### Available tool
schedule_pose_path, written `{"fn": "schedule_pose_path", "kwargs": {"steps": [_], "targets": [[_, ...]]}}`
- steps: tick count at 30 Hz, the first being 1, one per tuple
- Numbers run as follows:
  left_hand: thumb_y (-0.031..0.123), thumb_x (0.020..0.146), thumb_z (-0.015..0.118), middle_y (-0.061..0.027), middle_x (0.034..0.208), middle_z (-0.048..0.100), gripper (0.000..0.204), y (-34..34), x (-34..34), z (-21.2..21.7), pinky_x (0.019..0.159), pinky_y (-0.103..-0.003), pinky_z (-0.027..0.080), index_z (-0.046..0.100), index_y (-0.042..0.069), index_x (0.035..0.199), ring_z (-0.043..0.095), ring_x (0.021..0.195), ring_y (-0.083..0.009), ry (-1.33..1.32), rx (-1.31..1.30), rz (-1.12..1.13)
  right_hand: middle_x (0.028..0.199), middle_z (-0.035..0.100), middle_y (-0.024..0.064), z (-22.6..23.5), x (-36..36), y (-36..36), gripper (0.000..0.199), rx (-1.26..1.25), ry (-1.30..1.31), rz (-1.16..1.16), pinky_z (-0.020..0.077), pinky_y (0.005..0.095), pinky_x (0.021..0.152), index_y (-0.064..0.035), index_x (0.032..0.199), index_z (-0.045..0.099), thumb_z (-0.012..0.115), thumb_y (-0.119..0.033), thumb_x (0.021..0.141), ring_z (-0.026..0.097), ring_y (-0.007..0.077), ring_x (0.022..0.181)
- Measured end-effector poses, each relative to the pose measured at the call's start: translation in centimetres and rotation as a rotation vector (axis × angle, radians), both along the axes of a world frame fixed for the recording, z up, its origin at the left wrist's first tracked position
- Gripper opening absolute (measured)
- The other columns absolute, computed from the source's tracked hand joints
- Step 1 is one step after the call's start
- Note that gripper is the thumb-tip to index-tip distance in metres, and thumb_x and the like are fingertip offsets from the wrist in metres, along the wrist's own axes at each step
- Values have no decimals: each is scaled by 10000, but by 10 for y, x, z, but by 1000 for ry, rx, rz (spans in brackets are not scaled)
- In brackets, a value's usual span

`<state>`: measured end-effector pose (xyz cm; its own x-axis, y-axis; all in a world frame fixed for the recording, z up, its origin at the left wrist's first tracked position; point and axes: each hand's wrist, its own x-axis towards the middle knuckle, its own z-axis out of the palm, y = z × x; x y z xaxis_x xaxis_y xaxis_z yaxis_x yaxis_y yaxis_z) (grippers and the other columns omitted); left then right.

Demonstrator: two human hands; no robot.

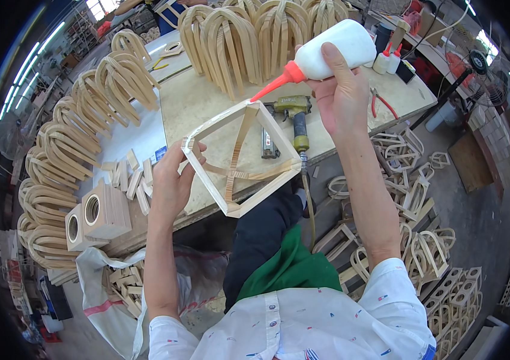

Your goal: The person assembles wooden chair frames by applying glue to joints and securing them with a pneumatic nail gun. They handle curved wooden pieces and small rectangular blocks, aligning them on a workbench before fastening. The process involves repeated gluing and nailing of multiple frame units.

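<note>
My left hand (174, 180) grips the left corner of a wooden frame (271, 126), a square rim with curved strips crossing behind it. White glue shows along part of its rim near that hand. In my right hand (342, 90) is a white squeeze bottle (342, 48) with a red nozzle, tilted down to the left. The nozzle tip is at the frame's upper corner, touching or just above it. Behind the frame a green and black nail gun (294, 108) lies on the workbench (177, 108), an air hose (309, 204) running from its handle.
Arched wooden frames (231, 42) stand along the bench's back and left. Wood blocks (135, 174) lie left of my left hand, near two bored blocks (106, 210). Red-handled pliers (381, 105) and small glue bottles (387, 60) are at right. Wooden parts (411, 198) pile on the floor.
</note>
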<state>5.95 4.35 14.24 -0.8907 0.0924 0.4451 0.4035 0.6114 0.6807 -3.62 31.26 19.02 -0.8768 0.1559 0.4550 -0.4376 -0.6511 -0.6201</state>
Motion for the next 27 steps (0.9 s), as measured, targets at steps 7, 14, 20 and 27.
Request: {"fn": "schedule_pose_path", "kwargs": {"steps": [7,14,20,27], "targets": [[10,866,625,-61,981,678,187,-5,-1,0,811,-307,489,623,21,1053,620,904,-145,-48,30,20,1157,575,180,-1,4,6,420,7,3,-26,506,496,957,42,1218,433,652,-122,900,603,352,1097],[-6,859,625,-71,980,668,190,-7,-3,-2,827,-305,484,620,14,1047,618,914,-152,-66,72,26,1154,580,201,0,19,20,447,8,6,-9,512,487,935,36,1267,411,603,-199,938,585,365,1120],[-20,850,624,-85,932,678,180,-9,-5,-5,793,-316,505,622,-5,1030,652,862,-167,-45,96,27,1096,593,150,-9,43,30,414,-30,-42,40,520,450,921,30,1187,457,670,-164,888,631,302,1044],[-9,858,624,-71,901,679,174,-8,-6,-6,760,-300,498,627,-3,1032,633,818,-139,-28,119,26,1119,586,166,-14,36,27,438,-40,-35,2,520,468,920,28,1219,438,656,-179,900,612,318,1078]]}}
